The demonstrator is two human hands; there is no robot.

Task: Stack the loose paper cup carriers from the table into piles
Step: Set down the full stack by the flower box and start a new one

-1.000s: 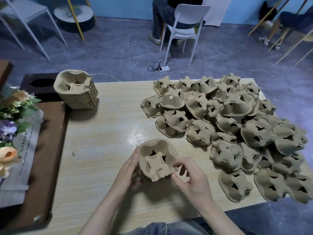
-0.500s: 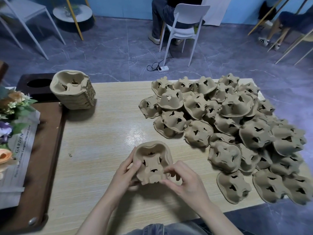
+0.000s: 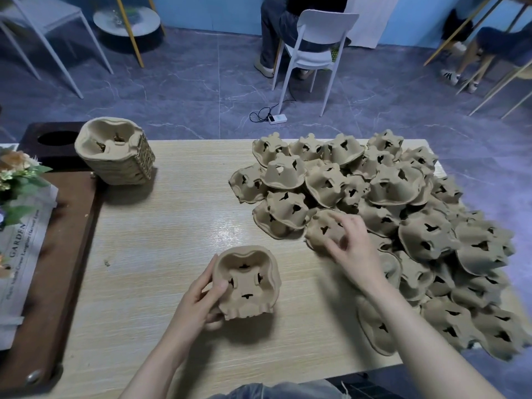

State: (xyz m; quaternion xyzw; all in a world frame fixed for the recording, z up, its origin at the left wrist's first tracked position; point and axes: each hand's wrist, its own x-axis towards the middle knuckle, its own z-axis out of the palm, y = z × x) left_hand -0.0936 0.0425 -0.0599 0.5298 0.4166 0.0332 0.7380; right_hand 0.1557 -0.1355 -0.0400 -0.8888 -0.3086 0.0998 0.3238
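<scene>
Dozens of loose carriers [image 3: 403,214] lie heaped right of the small stack [image 3: 247,283] my left hand [image 3: 198,303] grips. My right hand [image 3: 349,243], fingers spread, reaches the nearest heap carrier [image 3: 324,227]; next I must pinch it and nest it.

floor [image 3: 178,90]: grey-blue marbled tile | wall [image 3: 218,10]: blue | white chair [image 3: 319,44], occupied | power strip [image 3: 277,119] on floor | table [image 3: 172,226]: light wood

Stacked pile [image 3: 115,152] at table's [image 3: 178,226] far-left corner. Loose carriers [image 3: 403,226] heaped along right edge. Small held stack [image 3: 247,283] near front edge, centre. Flowers [image 3: 17,180] off left edge.
</scene>
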